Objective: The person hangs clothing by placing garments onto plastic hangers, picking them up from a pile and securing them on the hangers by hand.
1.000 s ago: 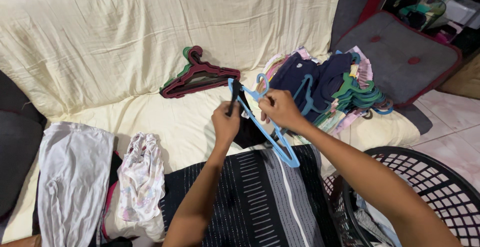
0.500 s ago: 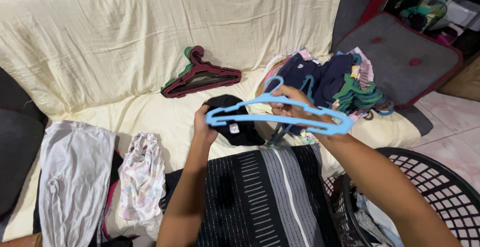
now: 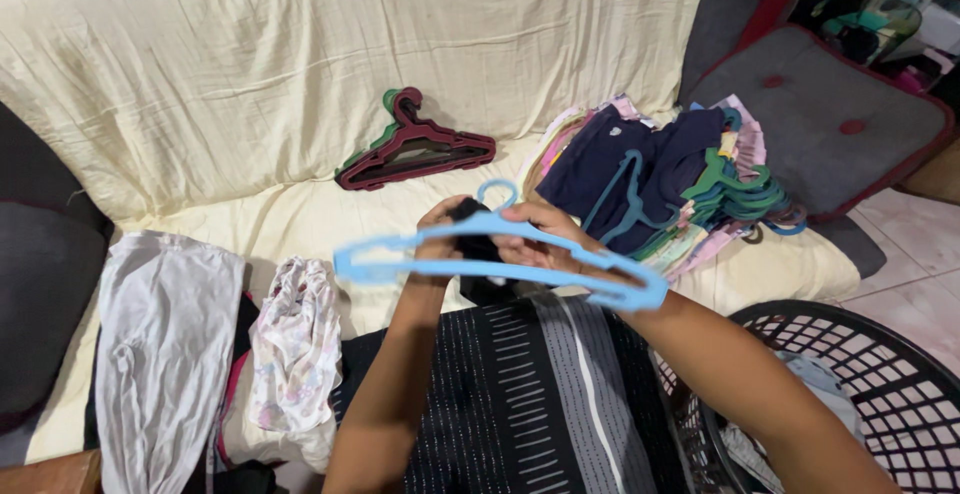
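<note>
A: Hands? Hanger position?
B: Left hand (image 3: 440,239) and right hand (image 3: 535,244) both grip a small black garment (image 3: 478,246) at the light-blue plastic hanger (image 3: 500,262), above the striped cloth (image 3: 520,394).
A: Containers?
B: Black plastic lattice laundry basket (image 3: 850,374), lower right, holds pale clothes (image 3: 815,379).

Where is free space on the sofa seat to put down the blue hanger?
The widest bare sheet lies between the dark red hangers and the floral garment. The pile of hung clothes crowds the right; the white garment fills the left. Both hands hold the blue hanger.
</note>
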